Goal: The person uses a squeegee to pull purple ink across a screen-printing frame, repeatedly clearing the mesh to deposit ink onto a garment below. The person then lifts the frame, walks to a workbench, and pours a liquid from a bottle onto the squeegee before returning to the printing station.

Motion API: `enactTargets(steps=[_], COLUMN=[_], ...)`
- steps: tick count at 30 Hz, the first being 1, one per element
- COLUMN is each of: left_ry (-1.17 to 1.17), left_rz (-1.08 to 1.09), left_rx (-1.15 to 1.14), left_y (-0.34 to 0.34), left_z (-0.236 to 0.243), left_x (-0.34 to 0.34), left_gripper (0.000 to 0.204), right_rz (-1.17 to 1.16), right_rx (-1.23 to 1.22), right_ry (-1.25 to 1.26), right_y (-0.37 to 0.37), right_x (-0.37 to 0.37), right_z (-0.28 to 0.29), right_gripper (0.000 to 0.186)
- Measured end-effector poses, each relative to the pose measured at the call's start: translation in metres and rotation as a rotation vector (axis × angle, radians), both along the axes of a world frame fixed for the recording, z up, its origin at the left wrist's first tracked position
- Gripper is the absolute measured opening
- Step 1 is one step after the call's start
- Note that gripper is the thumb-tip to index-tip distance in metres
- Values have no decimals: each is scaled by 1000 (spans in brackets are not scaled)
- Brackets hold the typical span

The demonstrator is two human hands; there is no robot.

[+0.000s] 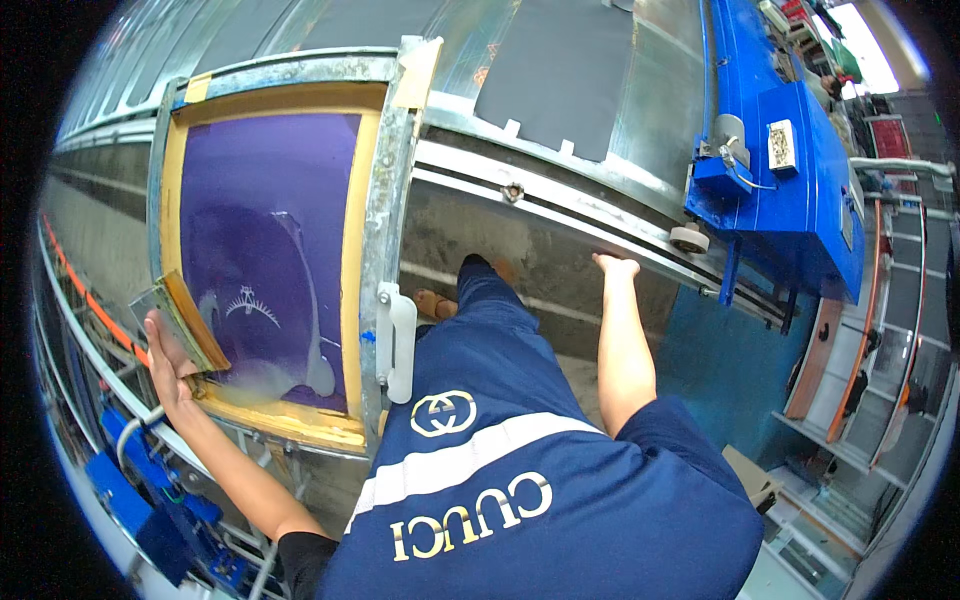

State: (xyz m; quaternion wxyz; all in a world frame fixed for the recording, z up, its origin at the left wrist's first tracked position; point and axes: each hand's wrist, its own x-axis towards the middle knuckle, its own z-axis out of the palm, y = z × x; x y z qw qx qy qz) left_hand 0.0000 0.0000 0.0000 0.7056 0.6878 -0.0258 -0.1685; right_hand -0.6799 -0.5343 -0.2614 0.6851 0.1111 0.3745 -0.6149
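My left hand (170, 368) grips a squeegee (192, 318) with a yellowish-brown body and a clear plate along one side. The squeegee is tilted over the lower left corner of a screen printing frame (395, 190). Purple mesh (260, 170) fills the frame inside a yellow taped border. Pale wet ink (318, 375) streaks the mesh beside a small white curved design (250, 305). Away to the right, my right hand (617, 265) hangs close to a metal rail (560, 200). Its fingers are mostly hidden, and I see nothing held in it.
Beyond the rail, a dark panel (550, 75) lies on a long shiny table (660, 90). A blue machine housing (800, 200) with a roller (689, 238) stands at the right. Shelving (860, 340) lies farther right. Blue machinery (150, 510) and an orange hose (85, 280) are at left.
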Motion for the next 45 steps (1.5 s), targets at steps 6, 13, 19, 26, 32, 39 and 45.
enactTargets(steps=[6,13,19,26,32,39,45], left_ry=[57,-61,-154,-169,-15,189,296], left_rz=[-76,-20,-25,-144,-484,-620,-702], left_rx=[156,86,88,91,97,237,307], left_y=[62,61,70,39,-66,-195,-199], left_z=[33,52,48,69,51,18,-78], left_x=[-21,-14,-29,-12,40,7,6], left_gripper=[84,79,82,80,87,85,78], right_rz=[169,800,1405,1326,914,485,395], right_rx=[358,-236,-1151,-1103,-798,-324,-237], right_ry=[335,295,217,162,571,926,1340], right_y=[175,214,292,314,263,172,164], right_x=[-38,60,177,212,283,304,282], right_z=[58,168,282,294,260,172,85], right_gripper=[73,39,78,89,59,26,20])
